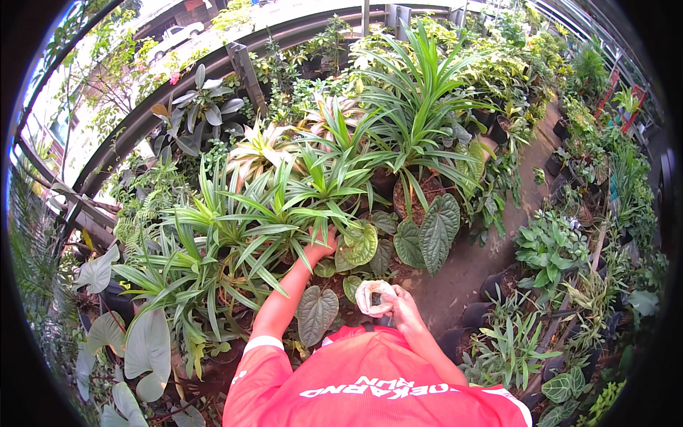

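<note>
My left hand (323, 244) reaches in among the long strappy leaves of a green plant (281, 217). Its fingertips are covered by foliage, so I cannot make out whether they hold anything. Just right of it is a broad yellow-green leaf (358, 244). Close to my body, my right hand (405, 310) is closed on the rim of a whitish plastic bag (373, 297) with its mouth open upward. Something dark shows inside the bag, too small to name. Large dark green quilted leaves (440, 231) grow beyond the bag, and another such leaf (316, 314) stands beside my left forearm.
A tall spiky plant (420, 107) grows from a pot (420, 196) ahead. A bare dirt path (523, 196) runs along the right, bordered by potted plants (551, 249). Behind the plants on the left curves a metal rail (153, 117) with an upright post (247, 78).
</note>
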Motion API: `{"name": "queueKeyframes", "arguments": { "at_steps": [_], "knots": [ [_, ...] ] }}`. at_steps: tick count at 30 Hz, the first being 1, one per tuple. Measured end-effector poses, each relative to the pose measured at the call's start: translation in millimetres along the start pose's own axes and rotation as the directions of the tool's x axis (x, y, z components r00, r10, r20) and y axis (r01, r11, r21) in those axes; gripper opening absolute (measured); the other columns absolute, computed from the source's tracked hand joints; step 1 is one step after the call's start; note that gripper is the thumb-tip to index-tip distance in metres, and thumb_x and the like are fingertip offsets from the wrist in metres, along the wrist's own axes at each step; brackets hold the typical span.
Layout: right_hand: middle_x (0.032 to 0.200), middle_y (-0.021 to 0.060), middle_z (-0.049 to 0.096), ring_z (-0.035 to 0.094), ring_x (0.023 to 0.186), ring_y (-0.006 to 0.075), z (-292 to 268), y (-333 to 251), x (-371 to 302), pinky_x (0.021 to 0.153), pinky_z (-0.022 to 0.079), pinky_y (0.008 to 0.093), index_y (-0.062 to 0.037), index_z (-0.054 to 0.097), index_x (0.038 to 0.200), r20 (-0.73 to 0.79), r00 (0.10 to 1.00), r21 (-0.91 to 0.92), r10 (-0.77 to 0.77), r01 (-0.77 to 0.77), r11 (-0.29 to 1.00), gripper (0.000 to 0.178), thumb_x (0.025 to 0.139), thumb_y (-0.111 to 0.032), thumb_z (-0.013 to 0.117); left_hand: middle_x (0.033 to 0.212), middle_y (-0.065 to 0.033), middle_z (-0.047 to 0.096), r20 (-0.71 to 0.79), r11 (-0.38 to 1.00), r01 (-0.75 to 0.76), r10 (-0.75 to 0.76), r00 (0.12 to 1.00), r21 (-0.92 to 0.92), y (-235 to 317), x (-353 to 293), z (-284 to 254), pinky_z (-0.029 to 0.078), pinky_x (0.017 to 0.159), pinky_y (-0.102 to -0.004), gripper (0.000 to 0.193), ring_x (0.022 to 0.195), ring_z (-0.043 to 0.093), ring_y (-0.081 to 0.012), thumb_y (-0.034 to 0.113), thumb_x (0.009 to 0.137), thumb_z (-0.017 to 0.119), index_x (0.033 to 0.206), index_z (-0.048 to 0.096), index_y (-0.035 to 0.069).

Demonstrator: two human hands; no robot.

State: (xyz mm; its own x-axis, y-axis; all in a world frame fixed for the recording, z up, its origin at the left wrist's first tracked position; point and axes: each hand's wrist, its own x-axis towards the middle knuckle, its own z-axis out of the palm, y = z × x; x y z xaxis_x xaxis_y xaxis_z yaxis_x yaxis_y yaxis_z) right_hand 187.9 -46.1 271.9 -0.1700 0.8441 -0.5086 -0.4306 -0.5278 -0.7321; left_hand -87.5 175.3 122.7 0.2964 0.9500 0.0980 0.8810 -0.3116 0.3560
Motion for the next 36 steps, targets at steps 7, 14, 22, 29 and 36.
{"name": "queueKeyframes", "arguments": {
  "at_steps": [7, 14, 22, 29, 36],
  "knots": [
    [0.080, 0.0004, 0.059, 0.054, 0.059, 0.0057, 0, -2, -1, 0.047, 0.038, 0.0187, -0.0082, 0.052, 0.094, -0.011, 1.000, 0.010, -0.009, 0.009, 1.000, 0.010, 0.086, -0.007, 0.058, 0.133, -0.0118, 0.051, 0.111, 0.995, 0.088, -0.093, 0.990, 0.047, 16, -4, -16, 0.031, 0.094, -0.0610, 0.049, 0.125, 0.042, -0.0354, 0.033, 0.084, 0.050, 0.127, 0.054, 0.010],
    [0.079, -0.0007, 0.058, 0.056, 0.060, 0.0066, -5, -11, -1, 0.047, 0.042, 0.0194, -0.0089, 0.053, 0.094, 0.011, 0.999, 0.030, 0.040, -0.041, 0.999, 0.013, 0.083, -0.004, 0.059, 0.128, -0.0111, 0.054, -0.050, 0.998, 0.031, -0.034, 0.998, -0.056, 36, -18, -42, 0.039, 0.085, -0.0579, 0.040, 0.115, 0.052, -0.0339, 0.023, 0.084, 0.053, 0.121, 0.056, 0.010],
    [0.074, 0.0000, 0.058, 0.056, 0.055, 0.0067, -6, -25, 2, 0.042, 0.040, 0.0197, -0.0065, 0.055, 0.094, 0.063, 0.985, -0.075, 0.159, -0.155, 0.985, 0.011, 0.084, -0.007, 0.059, 0.117, -0.0204, 0.059, -0.152, 0.967, 0.195, -0.220, 0.964, -0.163, 112, -83, -139, 0.039, 0.097, -0.0486, 0.038, 0.111, 0.053, -0.0392, 0.027, 0.087, 0.059, 0.117, 0.059, 0.004],
    [0.072, 0.0014, 0.059, 0.057, 0.052, 0.0088, -10, -34, 9, 0.042, 0.042, 0.0200, -0.0068, 0.054, 0.095, 0.129, 0.950, -0.169, 0.285, -0.262, 0.950, 0.014, 0.084, -0.010, 0.061, 0.121, -0.0159, 0.059, -0.123, 0.827, 0.417, -0.491, 0.863, -0.377, 158, -159, -189, 0.040, 0.098, -0.0432, 0.037, 0.113, 0.052, -0.0367, 0.029, 0.091, 0.057, 0.121, 0.058, 0.009],
    [0.068, -0.0011, 0.054, 0.050, 0.050, 0.0055, -10, -51, 22, 0.042, 0.035, 0.0192, -0.0056, 0.054, 0.092, 0.211, 0.900, -0.297, 0.382, -0.313, 0.902, 0.006, 0.086, -0.008, 0.056, 0.112, -0.0092, 0.066, -0.074, 0.386, 0.275, -0.685, 0.725, -0.880, 188, -212, -212, 0.043, 0.095, -0.0315, 0.034, 0.103, 0.060, -0.0171, 0.017, 0.092, 0.057, 0.120, 0.057, -0.001]
  ]
}}
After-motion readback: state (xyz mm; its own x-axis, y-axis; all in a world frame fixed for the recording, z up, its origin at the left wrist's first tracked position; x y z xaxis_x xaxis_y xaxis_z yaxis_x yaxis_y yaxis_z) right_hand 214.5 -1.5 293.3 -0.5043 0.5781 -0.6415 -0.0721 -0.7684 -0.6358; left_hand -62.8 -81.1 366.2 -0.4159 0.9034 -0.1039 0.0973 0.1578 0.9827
